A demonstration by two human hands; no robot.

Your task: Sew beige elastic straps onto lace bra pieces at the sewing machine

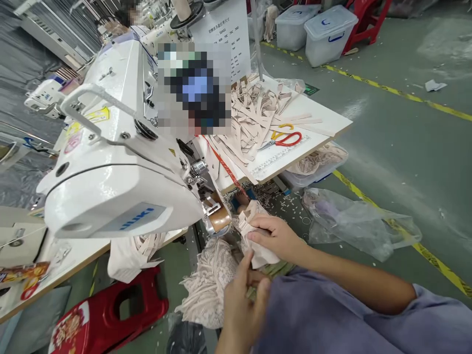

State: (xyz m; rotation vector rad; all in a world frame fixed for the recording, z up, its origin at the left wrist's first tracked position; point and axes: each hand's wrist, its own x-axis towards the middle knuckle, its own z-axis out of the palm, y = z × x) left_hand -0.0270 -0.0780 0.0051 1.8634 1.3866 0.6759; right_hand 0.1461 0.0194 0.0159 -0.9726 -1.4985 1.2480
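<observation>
My right hand is closed on a beige lace garment piece, with thumb and fingers pinching its upper part. Just below, my left hand has its index finger stretched against the lower edge of the cloth, the thumb held apart; it does not grip the piece. Left of my hands hangs a bunch of beige lace garments. Close ahead is a white JUKI sewing machine, its needle area and metal bed near the cloth. A red printed tape runs down from the machine toward the garment piece.
Beige fabric strips lie heaped on the white table, near red-handled snips and a printed ruler. A red stool stands at lower left. A plastic bag lies on the floor, and lidded bins stand behind.
</observation>
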